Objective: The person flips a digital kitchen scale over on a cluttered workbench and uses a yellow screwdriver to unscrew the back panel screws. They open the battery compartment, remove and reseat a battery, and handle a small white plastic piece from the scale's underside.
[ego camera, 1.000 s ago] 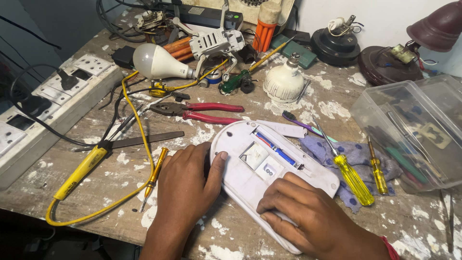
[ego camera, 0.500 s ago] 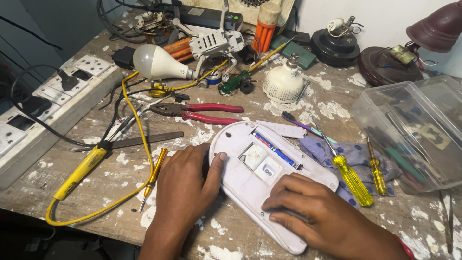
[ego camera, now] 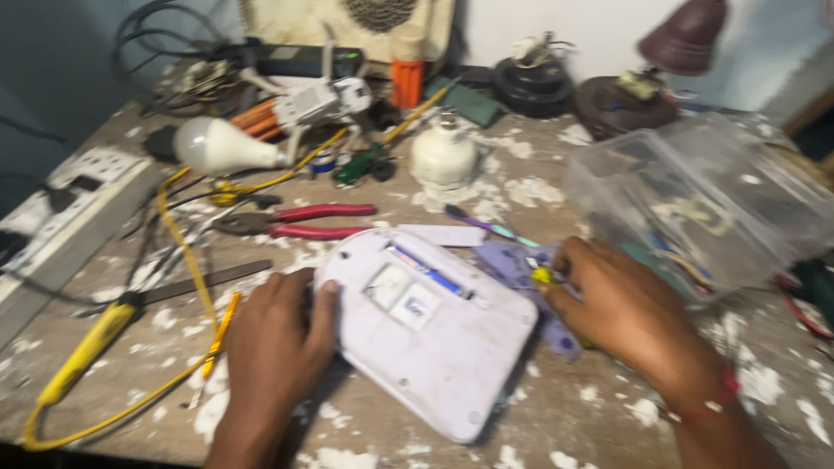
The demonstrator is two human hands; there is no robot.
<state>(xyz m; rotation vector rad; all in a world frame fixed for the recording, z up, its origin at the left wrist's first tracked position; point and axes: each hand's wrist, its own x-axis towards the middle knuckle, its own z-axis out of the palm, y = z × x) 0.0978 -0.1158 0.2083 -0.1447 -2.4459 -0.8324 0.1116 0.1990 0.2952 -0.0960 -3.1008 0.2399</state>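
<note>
Your left hand (ego camera: 276, 347) lies flat on the white case (ego camera: 430, 326), face down, with a blue battery (ego camera: 428, 270). Your right hand (ego camera: 621, 313) grips a yellow screwdriver (ego camera: 543, 276).

both forearms are bare, no sleeves showing. the right hand (ego camera: 621, 308) has a red band with pale beads at the wrist; the left hand (ego camera: 276, 339) wears nothing.

Paint-flecked wooden workbench (ego camera: 539, 434), pale wall (ego camera: 556, 26) behind
</note>
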